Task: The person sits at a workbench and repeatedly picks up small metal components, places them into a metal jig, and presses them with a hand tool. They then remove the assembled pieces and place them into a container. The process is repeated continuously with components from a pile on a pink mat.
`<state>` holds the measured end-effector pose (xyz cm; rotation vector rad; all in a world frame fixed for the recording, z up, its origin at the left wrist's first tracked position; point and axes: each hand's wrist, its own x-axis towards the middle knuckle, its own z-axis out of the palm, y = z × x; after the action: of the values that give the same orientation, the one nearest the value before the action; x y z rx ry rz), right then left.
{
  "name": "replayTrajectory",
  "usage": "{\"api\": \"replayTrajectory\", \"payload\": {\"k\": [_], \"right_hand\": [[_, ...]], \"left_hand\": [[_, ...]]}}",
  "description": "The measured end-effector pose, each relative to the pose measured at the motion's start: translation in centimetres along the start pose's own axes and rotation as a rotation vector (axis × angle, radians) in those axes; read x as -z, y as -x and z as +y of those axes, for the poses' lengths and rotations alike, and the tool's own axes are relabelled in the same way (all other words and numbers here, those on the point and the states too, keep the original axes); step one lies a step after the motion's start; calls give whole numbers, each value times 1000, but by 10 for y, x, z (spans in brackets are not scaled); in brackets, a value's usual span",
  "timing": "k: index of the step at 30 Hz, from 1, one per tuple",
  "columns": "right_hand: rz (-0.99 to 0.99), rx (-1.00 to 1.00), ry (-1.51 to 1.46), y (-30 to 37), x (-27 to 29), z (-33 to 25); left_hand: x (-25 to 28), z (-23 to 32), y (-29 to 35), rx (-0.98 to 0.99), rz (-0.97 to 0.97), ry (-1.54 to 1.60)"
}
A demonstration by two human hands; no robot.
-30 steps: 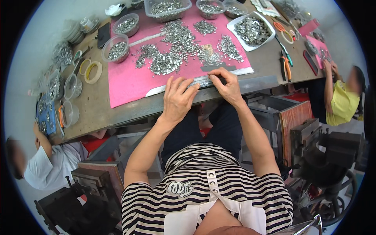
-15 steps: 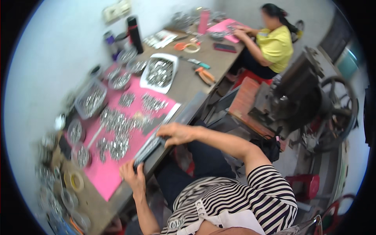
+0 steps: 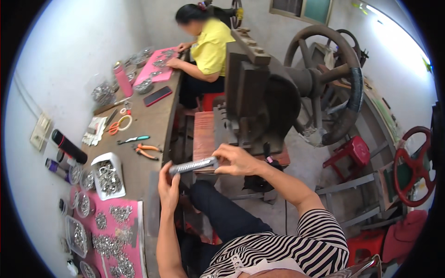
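Observation:
Between my two hands is a narrow dark grey bar with a row of small silvery pieces along its top; their exact kind is too small to tell. My left hand is closed on its left end, and my right hand grips the right end. The bar is held nearly level, its right end slightly higher, just off the table's edge above my lap. To the left, a pink mat carries heaps of small shiny metal parts. A white tray full of similar parts stands beyond the mat.
Orange-handled pliers, a teal-tipped tool, orange scissors and a tape roll lie on the table. A large dark press with a handwheel stands ahead. A person in yellow works at the table's far end.
My view has swung right, toward the press. Both hands have carried the bar from the table's edge beside the pink mat out beyond the table, keeping hold of its ends.

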<state>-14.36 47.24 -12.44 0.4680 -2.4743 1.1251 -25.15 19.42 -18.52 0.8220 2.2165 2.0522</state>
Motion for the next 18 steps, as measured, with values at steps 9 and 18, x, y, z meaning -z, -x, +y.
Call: {"api": "replayTrajectory", "payload": {"k": [9, 18], "right_hand": [[340, -314, 281, 42, 30, 48], [483, -122, 454, 21, -3, 62]], "left_hand": [[-162, -29, -139, 217, -290, 309], [-208, -22, -161, 2, -402, 149]]}}
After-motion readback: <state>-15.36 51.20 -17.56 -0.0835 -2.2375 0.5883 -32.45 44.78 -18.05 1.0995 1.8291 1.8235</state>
